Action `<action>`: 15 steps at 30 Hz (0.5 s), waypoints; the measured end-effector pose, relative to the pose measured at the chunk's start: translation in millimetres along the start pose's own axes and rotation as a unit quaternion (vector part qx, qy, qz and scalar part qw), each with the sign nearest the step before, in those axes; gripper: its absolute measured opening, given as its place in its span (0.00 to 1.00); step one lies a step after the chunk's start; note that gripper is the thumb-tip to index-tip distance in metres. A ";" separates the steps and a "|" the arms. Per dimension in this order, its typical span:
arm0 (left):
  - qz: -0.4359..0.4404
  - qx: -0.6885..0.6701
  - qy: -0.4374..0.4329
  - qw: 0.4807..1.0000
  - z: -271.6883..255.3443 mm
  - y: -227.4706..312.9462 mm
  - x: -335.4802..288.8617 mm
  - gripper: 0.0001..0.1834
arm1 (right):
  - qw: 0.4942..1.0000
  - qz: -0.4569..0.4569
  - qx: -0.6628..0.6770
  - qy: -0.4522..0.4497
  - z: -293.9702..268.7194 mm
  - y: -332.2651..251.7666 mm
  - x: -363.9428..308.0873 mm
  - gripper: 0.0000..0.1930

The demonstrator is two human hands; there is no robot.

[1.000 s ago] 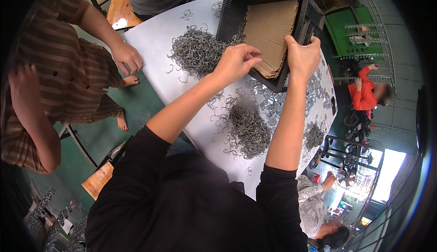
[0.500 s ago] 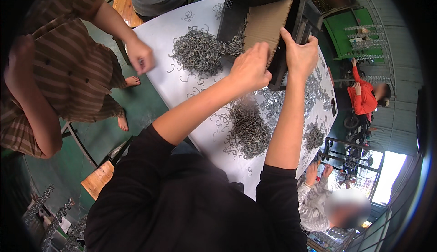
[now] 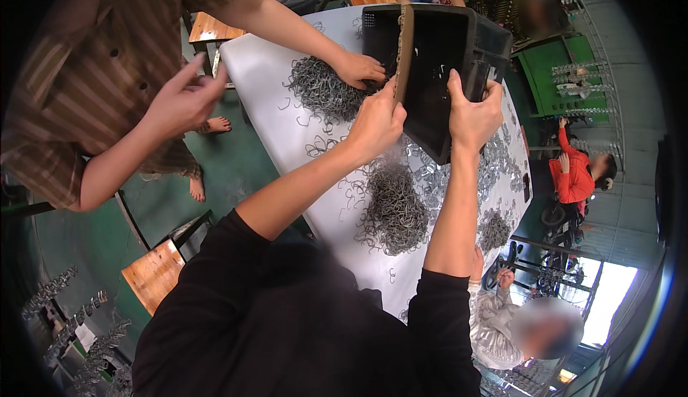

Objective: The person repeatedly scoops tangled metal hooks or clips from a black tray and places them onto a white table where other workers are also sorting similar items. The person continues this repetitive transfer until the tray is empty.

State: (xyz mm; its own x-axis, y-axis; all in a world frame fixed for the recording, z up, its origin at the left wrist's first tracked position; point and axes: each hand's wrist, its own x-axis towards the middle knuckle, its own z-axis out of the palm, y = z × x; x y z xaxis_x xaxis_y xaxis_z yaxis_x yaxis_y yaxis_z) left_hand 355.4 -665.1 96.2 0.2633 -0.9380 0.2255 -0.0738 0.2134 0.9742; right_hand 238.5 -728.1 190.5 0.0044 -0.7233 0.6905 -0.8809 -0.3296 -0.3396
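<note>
My left hand [image 3: 376,125] grips the lower end of a brown cardboard sheet [image 3: 405,49], which stands edge-on inside a black plastic bin [image 3: 433,74]. The bin lies tilted on the white table, and my right hand [image 3: 474,116] is closed on its right rim, thumb inside. At the bin's left side is a heap of grey bent metal hooks [image 3: 322,92], and a co-worker's hand [image 3: 358,69] reaches in between heap and bin. Another heap of wire hooks [image 3: 394,214] sits nearer me, below my left hand.
Shiny flat metal pieces [image 3: 494,157] lie scattered right of my right forearm, with a small hook pile [image 3: 494,230] nearer. The white table's edge [image 3: 287,182] runs along the left. A wooden stool [image 3: 154,271] stands at left; other people sit around the table.
The cardboard has swung from lying broad-side to edge-on, with my left hand shifting slightly left. The bin has tipped and moved a little right. The co-worker's hand has reached in to the hooks.
</note>
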 end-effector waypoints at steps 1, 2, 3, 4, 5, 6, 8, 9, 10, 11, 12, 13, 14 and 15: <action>0.004 -0.019 0.010 1.000 0.5 -0.5 -5.4 0.22 | 1.000 -0.019 0.009 -0.001 -0.6 0.4 -2.4 0.23; 0.020 -0.009 0.037 0.999 0.5 -0.6 -12.4 0.21 | 0.998 -0.067 0.014 0.014 -0.8 0.2 -6.0 0.23; 0.002 -0.024 0.035 0.999 -0.1 -1.0 -16.9 0.23 | 0.997 -0.073 0.008 0.015 -0.1 -0.3 -7.8 0.23; -0.018 -0.037 0.032 0.999 -2.4 -1.8 -23.4 0.24 | 0.996 -0.089 0.012 0.017 0.9 -1.7 -10.9 0.23; -0.023 -0.051 0.040 0.998 -4.7 -2.8 -30.4 0.26 | 0.994 -0.105 0.019 0.019 2.0 -3.3 -13.0 0.23; -0.045 -0.052 0.035 0.997 -7.2 -4.7 -35.8 0.26 | 0.990 -0.130 0.027 0.036 3.5 -5.4 -15.3 0.22; -0.052 -0.056 0.046 0.996 -11.0 -10.3 -46.1 0.26 | 0.984 -0.169 0.019 0.043 5.9 -9.7 -18.3 0.22; -0.051 -0.051 0.063 0.995 -11.1 -13.0 -55.0 0.25 | 0.979 -0.196 0.016 0.045 5.8 -11.6 -20.4 0.22; -0.046 -0.047 0.081 0.995 -9.5 -15.8 -61.4 0.23 | 0.978 -0.202 0.008 0.046 4.3 -12.9 -22.3 0.22; -0.025 -0.042 0.109 0.993 -8.0 -20.3 -60.0 0.22 | 0.977 -0.210 0.008 0.045 3.0 -13.8 -23.5 0.22; 0.016 -0.070 0.142 0.987 -4.0 -21.8 -65.1 0.23 | 0.974 -0.222 0.014 0.050 -1.1 -14.3 -26.2 0.22; -0.009 -0.051 0.133 0.990 -1.6 -23.8 -69.6 0.23 | 0.974 -0.223 0.011 0.038 -6.0 -14.9 -29.7 0.22; -0.059 -0.033 0.108 0.992 4.0 -22.1 -80.5 0.23 | 0.970 -0.238 0.001 0.052 -11.7 -15.2 -32.2 0.22; -0.068 -0.029 0.103 0.992 7.2 -23.2 -80.6 0.23 | 0.976 -0.217 0.002 0.035 -16.9 -15.2 -34.8 0.22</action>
State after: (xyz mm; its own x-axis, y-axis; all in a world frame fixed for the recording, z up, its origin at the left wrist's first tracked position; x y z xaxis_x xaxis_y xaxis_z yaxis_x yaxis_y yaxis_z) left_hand 329.0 -596.4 55.2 0.4590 -0.8845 0.0834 0.0304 0.1094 0.9935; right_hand 243.7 -687.7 182.4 0.3445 -0.4727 0.8111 -0.8017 -0.5977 -0.0078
